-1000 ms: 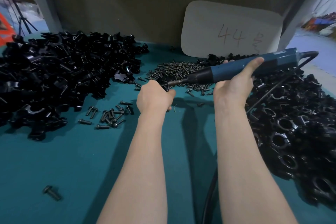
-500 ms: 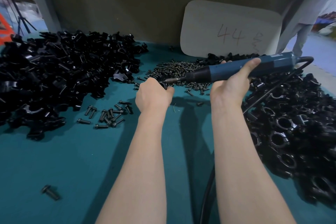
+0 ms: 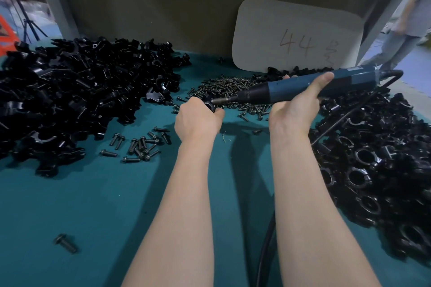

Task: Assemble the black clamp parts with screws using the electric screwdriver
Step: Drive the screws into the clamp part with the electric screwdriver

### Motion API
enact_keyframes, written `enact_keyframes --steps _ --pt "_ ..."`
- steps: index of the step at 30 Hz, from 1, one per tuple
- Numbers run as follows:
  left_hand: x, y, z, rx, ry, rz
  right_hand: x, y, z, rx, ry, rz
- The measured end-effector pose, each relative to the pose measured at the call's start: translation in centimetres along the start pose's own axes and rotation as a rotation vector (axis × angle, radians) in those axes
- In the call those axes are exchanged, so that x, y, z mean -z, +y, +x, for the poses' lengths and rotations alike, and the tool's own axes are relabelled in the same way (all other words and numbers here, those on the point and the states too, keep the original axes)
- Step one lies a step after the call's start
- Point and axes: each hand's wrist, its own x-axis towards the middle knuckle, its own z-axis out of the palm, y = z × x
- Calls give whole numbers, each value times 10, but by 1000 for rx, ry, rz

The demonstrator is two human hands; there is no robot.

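Risks first. Could cam out of the screw head: screwdriver (image 3: pixel 303 87) held nearly level, tipped slightly down to the left, bit (image 3: pixel 224 100) meeting the clamp (image 3: pixel 208 105) at an angle hard to judge from here. Could jab the left hand (image 3: pixel 198 121) on a slip, curled as it is right beside the bit tip. Could spin the clamp inside the fist under torque if gripped too loosely. Could cross-thread if started off-axis; screw seating hidden, so not verifiable. Could snag the cable (image 3: pixel 265 247), running from the tool's rear across the right pile (image 3: pixel 373 170) and showing again low between the forearms. Could scatter the screw heap (image 3: pixel 233 91) just behind the work with a careless sweep.

Pose. Left hand: fist closed around the clamp, back of hand up, held near mid-table (image 3: pixel 93 216), forearm stretched forward. Right hand (image 3: pixel 293 109): wrapped round the blue barrel from below, thumb laid along the near side toward the rear, set a little higher than the left. Both arms extended, roughly parallel, apart.

Whereabouts. Clamp in the left fist, mostly covered, touching the bit tip. Loose parts (image 3: pixel 81 95) heaped at far left. Ringed clamps, probably finished, in the right pile. Larger bolts (image 3: pixel 140 144) scattered just left of the left wrist.
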Motion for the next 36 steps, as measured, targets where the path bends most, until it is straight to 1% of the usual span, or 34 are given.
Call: enact_keyframes --steps 11,17,20,24,26,29,31,36 --pt "-1 0 0 0 -14 24 1 1 1 9 -19 -24" --pt "1 -2 -2 54 -145 -35 -4 0 -1 60 -157 -92" --pt "9 -4 0 104 -255 16 -1 3 -2 26 -207 -66" --pt "19 -5 1 127 -370 97 8 3 1 -70 -196 -3" --pt "20 -3 1 138 -429 142 11 -1 2 -85 -206 27" --pt "20 -2 0 134 -484 122 10 -8 2 -58 -277 46" --pt "20 -1 -1 113 -500 105 7 -10 2 -36 -296 30" --pt "18 1 -5 102 -547 84 9 -16 6 -20 -232 17"
